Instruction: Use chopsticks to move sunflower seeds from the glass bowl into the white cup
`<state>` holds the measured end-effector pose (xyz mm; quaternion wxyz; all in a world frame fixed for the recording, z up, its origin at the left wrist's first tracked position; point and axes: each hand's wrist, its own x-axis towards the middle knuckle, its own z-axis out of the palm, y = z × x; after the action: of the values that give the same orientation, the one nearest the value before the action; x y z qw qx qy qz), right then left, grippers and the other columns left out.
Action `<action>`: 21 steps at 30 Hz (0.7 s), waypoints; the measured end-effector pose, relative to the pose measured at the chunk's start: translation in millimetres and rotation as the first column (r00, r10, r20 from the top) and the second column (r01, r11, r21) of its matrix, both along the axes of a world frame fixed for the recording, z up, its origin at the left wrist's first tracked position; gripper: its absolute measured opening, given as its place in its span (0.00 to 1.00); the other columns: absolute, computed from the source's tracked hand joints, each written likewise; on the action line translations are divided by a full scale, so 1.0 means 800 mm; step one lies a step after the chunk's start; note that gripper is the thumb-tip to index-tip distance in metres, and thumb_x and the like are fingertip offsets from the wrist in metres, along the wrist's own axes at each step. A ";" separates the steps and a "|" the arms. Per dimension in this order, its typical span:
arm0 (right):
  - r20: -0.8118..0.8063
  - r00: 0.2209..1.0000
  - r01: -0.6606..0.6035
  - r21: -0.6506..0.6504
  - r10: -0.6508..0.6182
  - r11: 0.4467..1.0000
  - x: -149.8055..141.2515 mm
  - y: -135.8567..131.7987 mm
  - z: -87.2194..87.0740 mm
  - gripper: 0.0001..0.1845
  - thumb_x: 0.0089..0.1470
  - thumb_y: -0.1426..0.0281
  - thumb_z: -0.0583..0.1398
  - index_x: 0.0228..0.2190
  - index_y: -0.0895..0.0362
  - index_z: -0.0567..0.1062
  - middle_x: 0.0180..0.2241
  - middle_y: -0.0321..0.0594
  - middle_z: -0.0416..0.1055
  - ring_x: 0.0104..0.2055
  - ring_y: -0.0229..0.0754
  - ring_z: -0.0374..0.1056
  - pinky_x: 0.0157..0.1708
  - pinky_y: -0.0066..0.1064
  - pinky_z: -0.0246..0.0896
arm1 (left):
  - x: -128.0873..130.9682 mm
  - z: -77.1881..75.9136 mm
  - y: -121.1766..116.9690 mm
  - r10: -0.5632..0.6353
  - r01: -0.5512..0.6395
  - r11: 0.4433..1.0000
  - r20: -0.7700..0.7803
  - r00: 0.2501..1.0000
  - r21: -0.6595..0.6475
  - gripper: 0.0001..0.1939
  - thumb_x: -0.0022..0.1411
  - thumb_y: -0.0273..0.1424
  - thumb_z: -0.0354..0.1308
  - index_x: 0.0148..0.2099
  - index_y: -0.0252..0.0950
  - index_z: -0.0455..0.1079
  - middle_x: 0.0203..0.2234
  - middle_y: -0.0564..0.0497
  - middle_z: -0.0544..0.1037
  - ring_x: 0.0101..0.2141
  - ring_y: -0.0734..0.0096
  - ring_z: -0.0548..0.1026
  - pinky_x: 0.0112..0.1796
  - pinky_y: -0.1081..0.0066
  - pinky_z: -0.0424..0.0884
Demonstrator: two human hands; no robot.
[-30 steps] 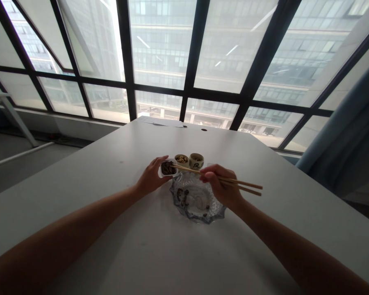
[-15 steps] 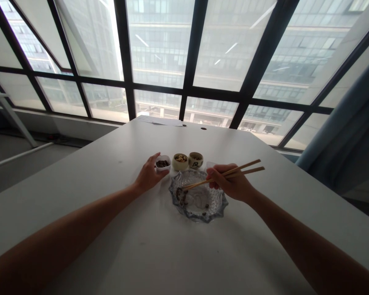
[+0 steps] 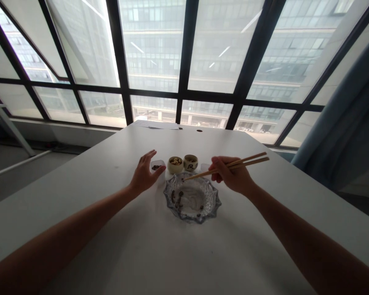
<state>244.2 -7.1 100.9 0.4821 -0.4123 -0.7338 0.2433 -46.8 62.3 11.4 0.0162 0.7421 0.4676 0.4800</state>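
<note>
In the head view, my left hand [image 3: 143, 175] is spread, thumb apart from the fingers, around a small translucent white plastic container [image 3: 159, 162] on the white tabletop [image 3: 126, 250]; I cannot tell whether my skin touches it. My right hand [image 3: 233, 174] pinches a pair of light wooden chopsticks [image 3: 249, 159], their tips at the far inner side of a clear, scallop-rimmed glass dish [image 3: 214, 204]. A tiny dark speck shows near the tips; I cannot tell whether they grip it.

As I judge it, the work is partway: dark pieces lie in the container, while a cluster of small dark irregular pieces [image 3: 180, 196] remains at the dish's left, with a few more at its lower right. Beyond the dish, a round cream pot [image 3: 175, 169] holds pale yellowish pieces, just beside a cream cup with black markings [image 3: 191, 166].

Half a second ago, my tips were down at that left cluster; now they are by the far side. My left hand has opened wider. A second ago, the tips were at the container, which sat tilted in my fingers.
</note>
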 end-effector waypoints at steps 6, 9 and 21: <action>-0.226 0.917 0.361 0.128 -0.327 0.924 0.046 0.015 0.032 0.34 0.51 0.38 0.59 0.21 0.58 0.75 0.14 0.40 0.70 0.13 0.36 0.63 0.11 0.26 0.58 | 0.080 0.060 -0.006 -0.194 0.167 0.978 -0.262 0.945 -0.122 0.28 0.59 0.44 0.63 0.58 0.36 0.69 0.53 0.41 0.76 0.56 0.48 0.71 0.57 0.50 0.66; -0.148 0.926 0.363 0.098 -0.347 0.927 0.065 0.021 0.036 0.36 0.49 0.37 0.59 0.20 0.58 0.75 0.13 0.41 0.70 0.12 0.36 0.63 0.11 0.26 0.58 | 0.138 0.072 -0.001 -0.318 0.223 0.938 -0.402 0.859 -0.266 0.34 0.57 0.46 0.64 0.61 0.35 0.66 0.57 0.39 0.73 0.58 0.46 0.68 0.59 0.51 0.62; -0.007 0.932 0.360 0.127 -0.362 0.924 0.098 0.017 0.054 0.38 0.50 0.36 0.57 0.21 0.60 0.74 0.13 0.42 0.70 0.12 0.35 0.62 0.12 0.26 0.58 | 0.202 0.060 0.046 -0.427 0.327 0.903 -0.501 0.753 -0.278 0.44 0.51 0.34 0.70 0.67 0.34 0.57 0.56 0.39 0.74 0.57 0.47 0.69 0.59 0.53 0.61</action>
<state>322.3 6.4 144.0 0.5377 -0.5110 -0.6632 0.0999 115.0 98.9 59.3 0.0422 0.9229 0.3322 0.1901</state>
